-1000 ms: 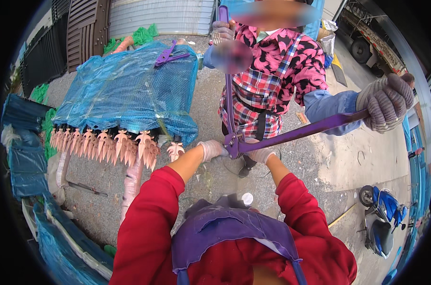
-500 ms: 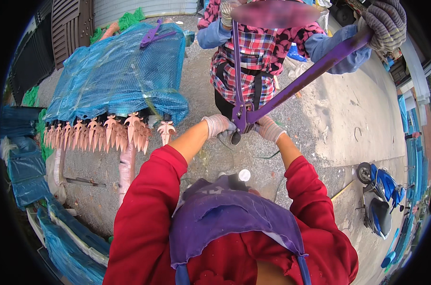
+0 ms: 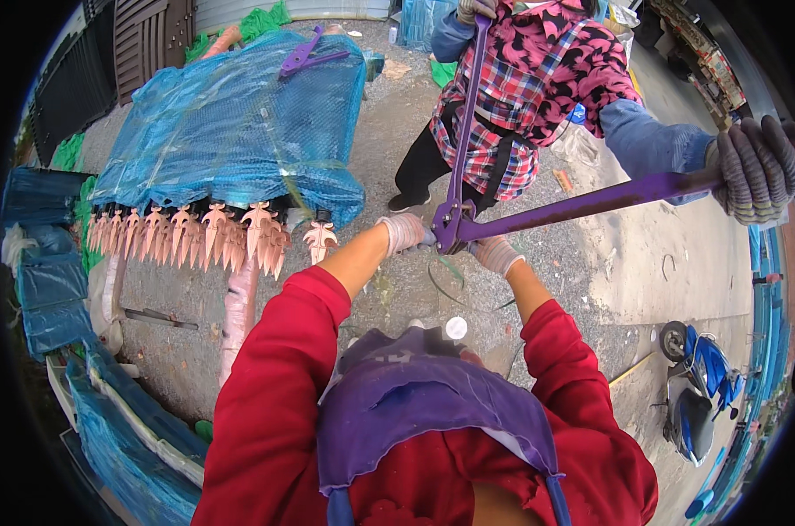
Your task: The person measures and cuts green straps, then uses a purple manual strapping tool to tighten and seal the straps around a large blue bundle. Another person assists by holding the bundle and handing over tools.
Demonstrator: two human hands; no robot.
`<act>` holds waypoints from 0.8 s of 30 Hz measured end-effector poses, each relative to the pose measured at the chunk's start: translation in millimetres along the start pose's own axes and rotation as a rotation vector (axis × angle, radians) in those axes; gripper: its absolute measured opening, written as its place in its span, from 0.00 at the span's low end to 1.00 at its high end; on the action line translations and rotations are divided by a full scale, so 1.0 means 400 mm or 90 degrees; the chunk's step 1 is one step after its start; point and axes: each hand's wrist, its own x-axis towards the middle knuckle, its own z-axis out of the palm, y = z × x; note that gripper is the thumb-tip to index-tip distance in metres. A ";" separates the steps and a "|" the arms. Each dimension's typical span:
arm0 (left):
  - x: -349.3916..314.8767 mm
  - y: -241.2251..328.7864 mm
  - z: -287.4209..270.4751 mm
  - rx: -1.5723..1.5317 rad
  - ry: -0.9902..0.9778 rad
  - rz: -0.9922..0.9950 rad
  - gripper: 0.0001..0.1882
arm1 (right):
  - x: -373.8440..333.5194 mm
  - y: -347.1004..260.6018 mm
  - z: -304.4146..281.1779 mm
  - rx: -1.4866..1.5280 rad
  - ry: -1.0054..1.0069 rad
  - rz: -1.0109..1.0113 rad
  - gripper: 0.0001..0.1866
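Note:
A purple long-handled tool, shaped like a bolt cutter or crimper [image 3: 451, 224], has its head between my two hands and its long handles spread wide. My left hand [image 3: 406, 235], in a pale striped glove, is closed beside the left of the head. My right hand [image 3: 498, 255], gloved alike, is closed on the other side, its fingers partly behind the head. What each pinches is hidden. A thin green strap [image 3: 450, 272] curves below them. Across from me a person in a plaid apron [image 3: 511, 96] grips both handles with gloved hands [image 3: 757, 171].
To the left a blue mesh-wrapped bundle [image 3: 239, 123] carries another purple tool [image 3: 310, 57] on top; several pinkish spear-shaped finials [image 3: 215, 230] stick out of its near end. A blue scooter [image 3: 700, 377] stands at right. A white round thing [image 3: 455, 328] lies near my feet.
The person across has swung the right handle outward and down, so the handles are further apart, and has shifted right. My hands stay by the tool's head.

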 end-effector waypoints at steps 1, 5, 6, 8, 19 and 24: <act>0.023 -0.050 0.009 0.055 0.013 0.057 0.14 | 0.011 -0.016 0.004 -0.028 0.014 -0.018 0.14; 0.084 -0.089 0.047 -0.006 -0.001 0.080 0.16 | 0.031 0.105 0.150 0.339 0.094 -0.011 0.13; 0.075 -0.068 0.045 0.002 -0.010 0.083 0.16 | 0.029 0.116 0.162 0.398 0.117 -0.003 0.13; 0.053 -0.038 -0.005 0.044 -0.013 0.060 0.17 | 0.059 0.125 0.163 0.452 0.135 0.013 0.13; 0.088 -0.095 -0.083 -0.074 -0.042 -0.058 0.18 | 0.156 -0.019 -0.044 0.123 0.043 0.010 0.09; 0.086 -0.097 -0.068 -0.095 -0.016 -0.097 0.19 | 0.162 -0.024 -0.031 0.145 0.038 0.012 0.09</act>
